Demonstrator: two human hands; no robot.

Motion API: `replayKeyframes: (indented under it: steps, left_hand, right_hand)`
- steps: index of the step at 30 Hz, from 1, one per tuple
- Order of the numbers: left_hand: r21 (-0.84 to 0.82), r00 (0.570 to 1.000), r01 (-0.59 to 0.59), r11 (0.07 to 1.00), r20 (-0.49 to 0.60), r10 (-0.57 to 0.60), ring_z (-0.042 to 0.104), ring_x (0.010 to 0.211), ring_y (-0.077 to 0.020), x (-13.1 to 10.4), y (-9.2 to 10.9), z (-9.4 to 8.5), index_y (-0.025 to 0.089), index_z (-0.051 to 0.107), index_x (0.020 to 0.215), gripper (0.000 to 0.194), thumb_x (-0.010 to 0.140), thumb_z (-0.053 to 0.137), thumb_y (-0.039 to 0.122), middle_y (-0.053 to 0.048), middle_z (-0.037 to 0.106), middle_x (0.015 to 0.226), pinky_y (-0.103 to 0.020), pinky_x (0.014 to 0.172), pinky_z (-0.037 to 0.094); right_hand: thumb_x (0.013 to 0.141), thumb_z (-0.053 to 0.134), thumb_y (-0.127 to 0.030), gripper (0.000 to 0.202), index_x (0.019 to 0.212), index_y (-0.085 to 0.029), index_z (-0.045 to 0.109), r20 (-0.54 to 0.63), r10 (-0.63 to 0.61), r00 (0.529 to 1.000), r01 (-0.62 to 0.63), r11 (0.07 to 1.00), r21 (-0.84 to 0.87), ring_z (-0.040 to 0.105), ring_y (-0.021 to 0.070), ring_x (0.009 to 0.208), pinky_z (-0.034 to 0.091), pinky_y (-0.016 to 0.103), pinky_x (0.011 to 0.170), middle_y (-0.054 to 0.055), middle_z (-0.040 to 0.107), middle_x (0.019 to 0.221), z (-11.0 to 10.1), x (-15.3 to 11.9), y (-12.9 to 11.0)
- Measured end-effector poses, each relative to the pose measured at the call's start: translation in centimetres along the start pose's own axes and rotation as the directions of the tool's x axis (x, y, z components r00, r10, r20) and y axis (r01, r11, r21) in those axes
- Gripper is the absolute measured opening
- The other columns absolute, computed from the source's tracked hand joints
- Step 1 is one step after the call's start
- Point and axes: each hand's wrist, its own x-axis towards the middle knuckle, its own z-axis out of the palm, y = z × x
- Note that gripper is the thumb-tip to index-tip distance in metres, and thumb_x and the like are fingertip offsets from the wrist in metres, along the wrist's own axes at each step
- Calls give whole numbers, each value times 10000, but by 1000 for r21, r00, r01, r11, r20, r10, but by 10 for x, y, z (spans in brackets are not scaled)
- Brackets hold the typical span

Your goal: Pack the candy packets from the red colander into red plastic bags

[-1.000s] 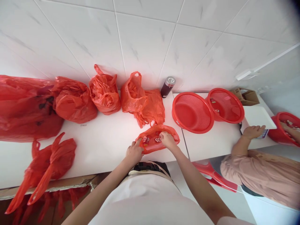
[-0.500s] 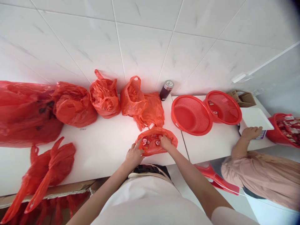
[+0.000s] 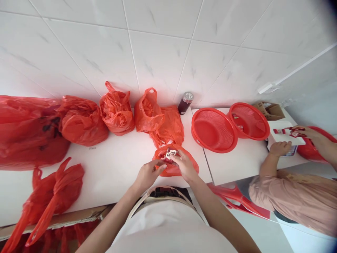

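Two bare hands meet over an open red bag [image 3: 191, 164] on a white tabletop [image 3: 113, 168]. The right hand [image 3: 186, 168] has its grip closed, thumb and fingers pinching small wrapped packets [image 3: 171, 154] at the bag's mouth; their lettering is too small to read, and fingers cover part of them. The left hand [image 3: 146, 174] curls at the bag's left side, thumb and fingertips close together; whether its grip has hold of anything cannot be told. The bag's contents are mostly hidden beneath the packets.

Behind the bag lie flattened red bags [image 3: 172, 123], near a dark flask [image 3: 185, 103]. Right of them, two red baskets [image 3: 213, 130] stand side by side, small items in the farther one hard to make out. At far left, a large red bag [image 3: 28, 137] is cut off by the frame. At right, a co-worker's hand [image 3: 280, 148] touches a white tray [image 3: 284, 133], while another hand [image 3: 313, 137] holds red packets [image 3: 297, 132] above it, partly blurred.
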Motion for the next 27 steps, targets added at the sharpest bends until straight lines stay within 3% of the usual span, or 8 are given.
replayKeyframes:
  steps: [2, 4, 8, 12, 15, 19, 27]
  left_hand:
    - [-123, 999, 6, 992, 37, -1, 592, 684, -155, 0, 9, -4, 246, 697, 964, 320, 886, 506, 492, -3, 725, 882, -258, 669, 459]
    - [-273, 999, 30, 961, 29, -23, 555, 657, -148, 0, 17, -5, 202, 687, 867, 358, 880, 501, 508, -5, 687, 767, -247, 623, 429]
    - [-511, 999, 43, 858, 1, -49, 486, 612, -124, -3, 30, -9, 171, 656, 822, 379, 875, 504, 514, 6, 616, 684, -236, 598, 405]
    - [-683, 996, 57, 729, 93, 8, 518, 656, -123, -10, 41, -15, 165, 684, 838, 324, 851, 596, 476, 3, 625, 699, -239, 670, 438]
    - [-756, 991, 67, 651, 126, 44, 545, 693, -122, -13, 47, -17, 176, 707, 882, 282, 846, 628, 444, -3, 654, 761, -244, 712, 460]
    - [-793, 992, 73, 605, 122, 40, 541, 672, -115, -14, 51, -17, 178, 706, 838, 263, 806, 680, 438, 2, 652, 755, -243, 698, 472]
    - [-732, 998, 53, 679, 68, -5, 513, 640, -122, -14, 53, -13, 160, 661, 778, 361, 793, 649, 521, 14, 582, 653, -248, 656, 444]
  right_hand:
    - [916, 480, -453, 295, 1094, -223, 529, -18, -26, 1000, 30, 964, 263, 652, 195, 1000, 520, 340, 872, 60, 681, 1063, 10, -9, -18]
    - [889, 523, -475, 288, 1051, -236, 527, -21, -24, 999, 30, 924, 382, 658, 199, 933, 533, 344, 832, 49, 679, 1015, 17, -15, -30]
    - [884, 501, -557, 317, 945, -247, 534, -8, -23, 1000, 24, 934, 356, 642, 185, 801, 531, 322, 745, 35, 666, 926, 17, -22, -40]
    - [899, 405, -650, 502, 664, -216, 498, -28, -55, 998, 61, 958, 280, 481, 130, 567, 432, 277, 588, -10, 497, 591, 8, -25, -43]
    - [870, 445, -678, 553, 576, -210, 413, -1, -44, 999, 42, 940, 339, 330, 101, 478, 301, 264, 490, -45, 341, 498, 7, -28, -47]
    - [862, 454, -686, 559, 573, -212, 387, -13, -45, 999, 46, 929, 368, 300, 103, 479, 256, 271, 483, -46, 315, 504, 10, -33, -51]
    - [896, 406, -664, 557, 567, -214, 417, -117, -96, 988, 121, 965, 231, 305, 108, 466, 280, 271, 471, -40, 324, 497, 8, -35, -53]
